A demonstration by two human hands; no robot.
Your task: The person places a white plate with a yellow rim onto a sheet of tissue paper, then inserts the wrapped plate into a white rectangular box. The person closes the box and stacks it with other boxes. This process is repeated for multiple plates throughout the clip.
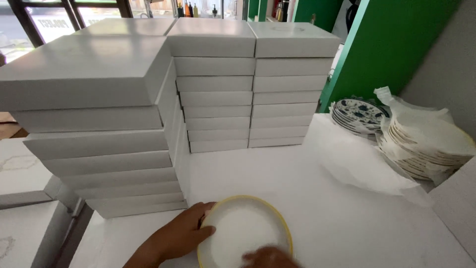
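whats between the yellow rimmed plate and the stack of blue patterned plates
In the head view, a crumpled sheet of white tissue paper lies on the white table between the yellow-rimmed plate and the blue-patterned plates.

**Plate at the Tabletop's Near Edge, Boxes Behind**

A plate (245, 231) lay at the near edge of the tabletop (337, 223), the left hand (181, 233) on its left rim, the right hand (270, 258) on its near rim. Stacked boxes (218, 84) stood behind it and to the left. Two stacks of plates (426, 144) sat at the right edge, beside a sheet of paper (357, 159).
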